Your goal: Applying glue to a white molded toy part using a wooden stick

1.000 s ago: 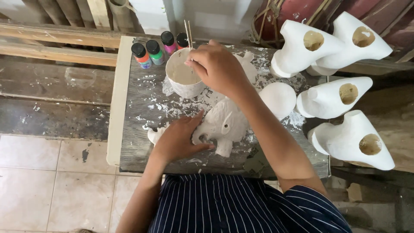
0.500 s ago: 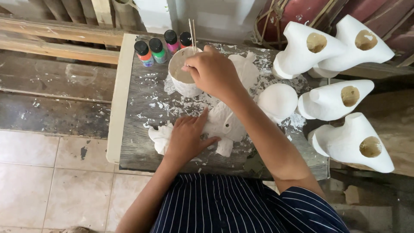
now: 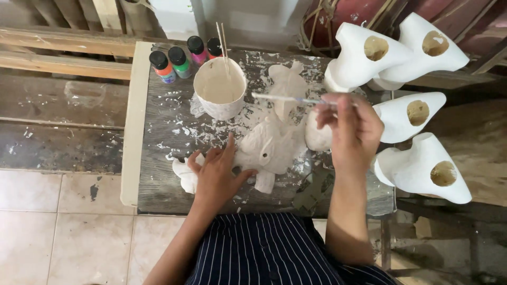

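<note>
Left hand: the left hand (image 3: 217,177) lies flat, fingers spread, on the rear of the white plaster figure (image 3: 264,150), pinning it; nothing is clasped.
Right hand: the right hand (image 3: 351,129) pinches a thin brush (image 3: 288,98) between fingertips, held level above the figure, tip pointing toward the cup.
Figure: lies on its side mid-table, on the paint-spattered grey table (image 3: 163,179).
Cup: a white cup (image 3: 219,87) of pale paint stands behind the figure, 2 sticks leaning in it.
Bottles: 4 small paint bottles (image 3: 180,62) behind the cup.
Right side: 4 white hollow casts (image 3: 422,169), openings up.
</note>
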